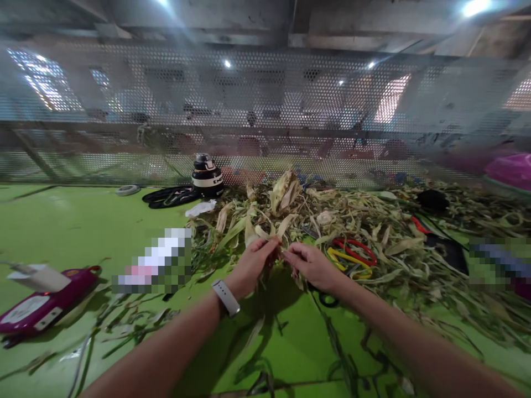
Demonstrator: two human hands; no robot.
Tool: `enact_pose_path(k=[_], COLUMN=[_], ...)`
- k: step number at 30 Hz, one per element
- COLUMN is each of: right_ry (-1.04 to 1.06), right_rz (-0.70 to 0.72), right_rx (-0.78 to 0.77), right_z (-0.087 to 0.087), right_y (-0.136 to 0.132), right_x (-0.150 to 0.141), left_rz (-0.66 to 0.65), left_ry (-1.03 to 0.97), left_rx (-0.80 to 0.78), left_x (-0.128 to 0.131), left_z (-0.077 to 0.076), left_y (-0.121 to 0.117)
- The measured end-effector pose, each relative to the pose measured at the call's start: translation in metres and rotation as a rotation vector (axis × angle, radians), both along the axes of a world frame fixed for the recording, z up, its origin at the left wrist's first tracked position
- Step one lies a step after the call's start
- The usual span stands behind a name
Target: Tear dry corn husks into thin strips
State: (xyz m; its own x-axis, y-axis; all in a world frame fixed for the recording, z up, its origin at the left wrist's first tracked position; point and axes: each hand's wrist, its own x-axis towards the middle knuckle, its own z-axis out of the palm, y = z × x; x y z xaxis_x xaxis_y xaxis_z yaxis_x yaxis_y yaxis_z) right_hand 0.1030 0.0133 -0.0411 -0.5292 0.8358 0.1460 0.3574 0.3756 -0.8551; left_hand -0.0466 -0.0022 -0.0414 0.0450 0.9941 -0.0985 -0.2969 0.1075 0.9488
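Note:
My left hand point(254, 262), with a pale watch strap point(226, 297) on its wrist, is closed around the base of some dried pale leaves point(285, 225) that look like corn husk. The leaf ends fan out above the fingers. Close beside it, my right hand point(305, 264) has its fingertips pinched together; what lies between them is too small to make out. Behind both hands spreads a heap of dry leaves point(327, 218). Right of my right hand lie red looped handles point(360, 250) and yellow looped handles point(346, 264), probably of scissors, partly hidden.
A black-and-white bottle point(207, 177) and a black open case point(170, 196) stand at the back left, near a tape roll point(128, 190). A purple power strip point(50, 301) with a white plug lies left on the green table point(83, 221). A perforated metal screen point(249, 110) bounds the back.

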Motion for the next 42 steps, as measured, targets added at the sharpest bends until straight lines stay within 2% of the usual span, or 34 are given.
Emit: enact_pose_path(k=[6,11,16,19,22,25,28,32,34,37,39,41,42], right_ry=[0.072,0.021,-0.034,-0.070,-0.155,-0.271,-0.323,-0.344,-0.329,-0.309,-0.327,-0.321,-0.296], right_rz=[-0.138,-0.220,-0.203,-0.145,-0.109,-0.090,-0.073,-0.062,-0.101,-0.175,-0.136,-0.098,-0.119], right_rx=[0.032,0.087,0.161,0.275,0.497,0.763,0.880,0.863,0.857,0.878,0.830,0.717,0.650], right_z=[-0.001,-0.002,0.001,0.004,0.005,0.004,0.004,0.009,0.013,0.019,0.019,0.016,0.014], right_y=[0.010,0.013,0.010,0.005,0.001,0.001,0.002,0.000,-0.002,-0.001,0.002,0.006,0.008], right_x=[0.006,0.009,0.009,0.008,0.008,0.009,0.009,0.011,0.012,0.014,0.015,0.015,0.015], left_rz=[0.002,0.007,0.040,0.080,0.089,0.053,0.002,0.026,-0.055,-0.245,-0.303,-0.248,-0.161], left_ry=[-0.076,-0.056,-0.009,0.061,0.160,0.269,0.340,0.364,0.350,0.304,0.278,0.308,0.363], left_rx=[-0.016,0.004,0.002,0.036,0.106,0.170,0.169,0.140,0.113,0.100,0.111,0.159,0.211], left_x=[-0.008,-0.007,-0.007,-0.008,-0.008,-0.008,-0.009,-0.009,-0.008,-0.006,-0.006,-0.008,-0.009], left_z=[0.000,-0.004,-0.004,-0.004,-0.005,-0.007,-0.006,0.003,0.008,0.010,0.008,0.006,0.006], left_y=[0.006,0.006,0.006,0.006,0.007,0.008,0.007,0.002,-0.001,-0.003,-0.002,0.000,0.001])
